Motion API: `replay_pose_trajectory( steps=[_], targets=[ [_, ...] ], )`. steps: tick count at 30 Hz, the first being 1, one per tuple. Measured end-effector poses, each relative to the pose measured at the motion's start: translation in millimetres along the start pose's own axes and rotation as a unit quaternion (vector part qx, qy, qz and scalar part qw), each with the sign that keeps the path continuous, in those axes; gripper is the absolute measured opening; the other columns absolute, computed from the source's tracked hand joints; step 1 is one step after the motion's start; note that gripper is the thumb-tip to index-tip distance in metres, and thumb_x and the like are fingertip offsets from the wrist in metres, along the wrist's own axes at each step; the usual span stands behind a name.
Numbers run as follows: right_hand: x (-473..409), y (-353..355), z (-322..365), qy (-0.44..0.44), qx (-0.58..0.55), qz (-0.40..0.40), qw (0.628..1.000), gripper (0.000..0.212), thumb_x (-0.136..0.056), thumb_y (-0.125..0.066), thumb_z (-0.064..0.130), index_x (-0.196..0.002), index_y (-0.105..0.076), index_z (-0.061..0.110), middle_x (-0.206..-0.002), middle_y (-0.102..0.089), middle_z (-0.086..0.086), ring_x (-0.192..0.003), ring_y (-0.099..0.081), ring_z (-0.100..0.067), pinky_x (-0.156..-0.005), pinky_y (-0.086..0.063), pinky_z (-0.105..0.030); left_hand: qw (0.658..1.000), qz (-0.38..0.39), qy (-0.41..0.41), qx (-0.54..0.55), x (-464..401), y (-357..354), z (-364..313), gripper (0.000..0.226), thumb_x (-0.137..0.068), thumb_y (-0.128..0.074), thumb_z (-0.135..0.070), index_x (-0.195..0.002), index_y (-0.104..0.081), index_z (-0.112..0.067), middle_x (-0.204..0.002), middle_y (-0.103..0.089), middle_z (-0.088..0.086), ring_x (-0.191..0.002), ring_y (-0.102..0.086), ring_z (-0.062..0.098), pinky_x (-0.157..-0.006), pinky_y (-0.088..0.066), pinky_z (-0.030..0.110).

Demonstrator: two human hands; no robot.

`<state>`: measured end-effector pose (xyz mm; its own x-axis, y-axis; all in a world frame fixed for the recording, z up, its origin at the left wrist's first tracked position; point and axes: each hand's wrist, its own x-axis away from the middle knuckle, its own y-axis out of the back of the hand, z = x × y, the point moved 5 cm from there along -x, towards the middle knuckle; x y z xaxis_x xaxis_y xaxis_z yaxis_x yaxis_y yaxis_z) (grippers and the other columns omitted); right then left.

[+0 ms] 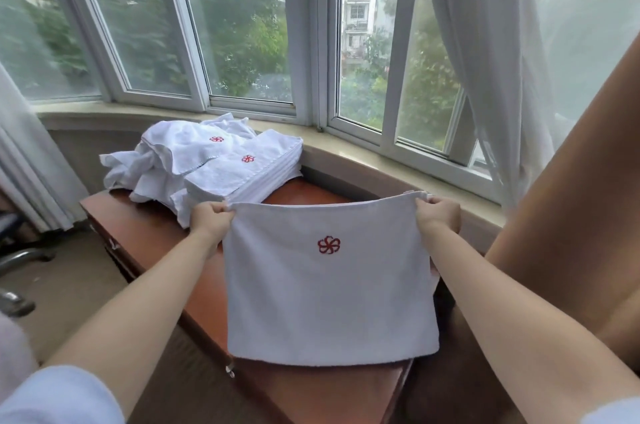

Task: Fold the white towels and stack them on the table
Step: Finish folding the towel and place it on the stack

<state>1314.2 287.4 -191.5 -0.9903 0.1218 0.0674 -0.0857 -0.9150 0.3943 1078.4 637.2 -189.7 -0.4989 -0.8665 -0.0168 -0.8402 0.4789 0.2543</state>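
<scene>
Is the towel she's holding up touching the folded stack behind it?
Apart. In the head view the held towel hangs from both hands, and bare brown table shows between its top edge and the folded stack.

Square white terry-cloth towel (pixel 329 285), matt and nubby with a red stitched flower emblem; stack of folded white terry towels (pixel 242 177), same nap; reddish-brown wooden counter (pixel 311 389), smooth with a soft sheen; sheer white fabric curtain (pixel 485 60).
</scene>
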Motion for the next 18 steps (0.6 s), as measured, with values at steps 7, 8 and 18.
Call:
replay_pose_trajectory(
  steps=[7, 8, 18],
  targets=[
    [-42, -34, 72, 0.092, -0.043, -0.066, 0.993, 0.028, -0.088, -0.06, 0.028, -0.064, -0.052, 0.016, -0.062, -0.049, 0.001, -0.067, -0.045, -0.022, -0.064, -0.035, -0.027, 0.992, -0.084, -0.091, 0.015, -80, -1, -57, 0.025, -0.091, -0.065, -0.022, -0.108, -0.071, -0.005, -0.089, -0.07, 0.009, -0.082, -0.064, 0.025, -0.079, -0.055, 0.024],
    [-44, -33, 82, 0.112, -0.063, -0.086, 0.988, 0.02, -0.088, -0.061, 0.026, -0.071, -0.052, 0.02, -0.068, -0.053, 0.003, -0.07, -0.048, -0.022, -0.066, -0.038, -0.028, 0.991, -0.091, -0.101, 0.014, -89, -1, -67, 0.026, -0.091, -0.065, -0.021, -0.11, -0.071, -0.004, -0.091, -0.07, 0.012, -0.081, -0.064, 0.026, -0.085, -0.055, 0.032],
    [-33, -12, 22, 0.114, -0.089, -0.047, 0.988, 0.022, -0.092, -0.056, 0.017, -0.11, -0.068, 0.015, -0.109, -0.068, -0.012, -0.097, -0.061, -0.024, -0.09, -0.044, -0.026, 0.993, -0.082, -0.073, 0.041, -23, -8, -9, 0.019, -0.091, -0.058, 0.0, -0.104, -0.071, -0.004, -0.081, -0.067, 0.009, -0.068, -0.061, 0.021, -0.072, -0.054, 0.031]
  ],
)
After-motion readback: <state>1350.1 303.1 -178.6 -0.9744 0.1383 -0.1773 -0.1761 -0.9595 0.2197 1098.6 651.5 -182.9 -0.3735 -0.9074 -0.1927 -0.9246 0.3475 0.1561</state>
